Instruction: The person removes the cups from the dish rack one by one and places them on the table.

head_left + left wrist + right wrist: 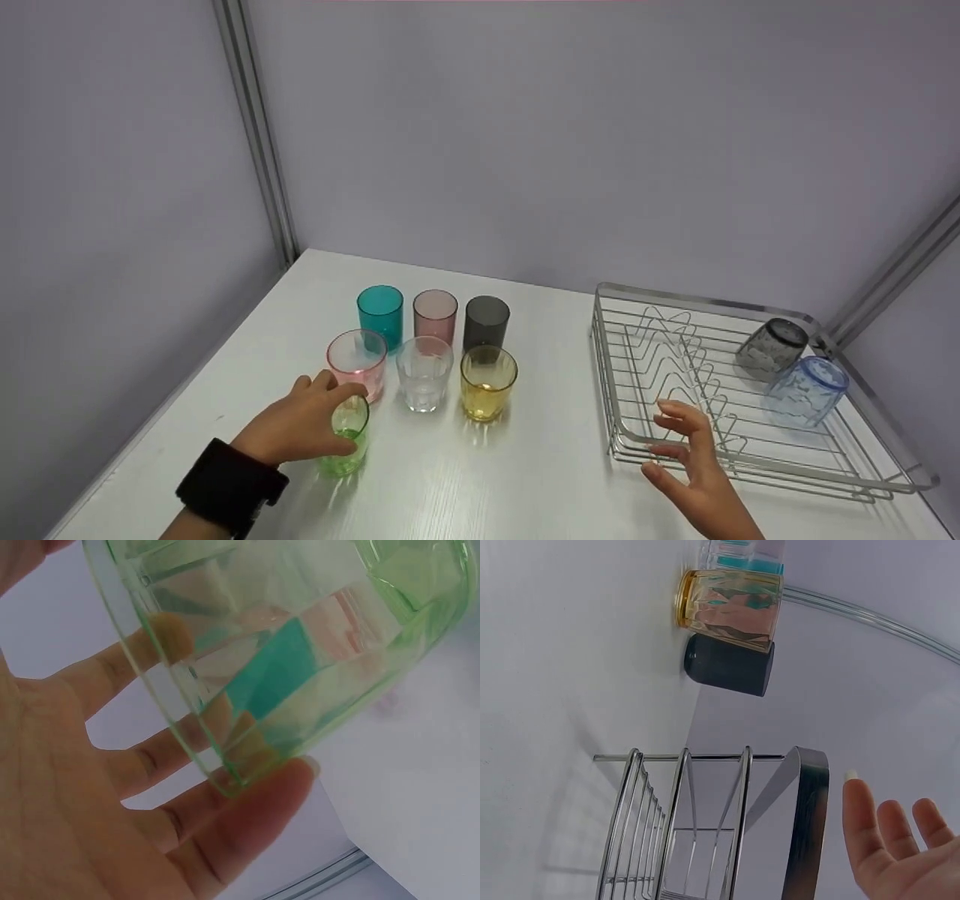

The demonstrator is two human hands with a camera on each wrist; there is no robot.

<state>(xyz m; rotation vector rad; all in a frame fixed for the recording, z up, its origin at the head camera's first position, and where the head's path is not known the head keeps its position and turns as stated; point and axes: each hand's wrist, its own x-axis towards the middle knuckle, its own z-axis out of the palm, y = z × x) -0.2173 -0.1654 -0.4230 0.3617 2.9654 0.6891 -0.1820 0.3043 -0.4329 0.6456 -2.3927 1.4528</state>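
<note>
My left hand (304, 427) grips a green glass (345, 439) that stands on the white table, in front of a pink glass (358, 364); the left wrist view shows the green glass (285, 637) close up with my fingers (247, 802) wrapped round it. My right hand (686, 465) hovers with fingers loosely spread and holding nothing, at the near left corner of a wire dish rack (622, 431). In the right wrist view the right hand (892, 855) is beside the rack's rim (806, 825).
Behind the green glass stand teal (380, 315), rose (435, 315), dark grey (486, 321), clear (424, 373) and yellow (488, 382) glasses. Inside the rack lie a grey glass (771, 347) and a blue glass (806, 390). Walls close the back and left.
</note>
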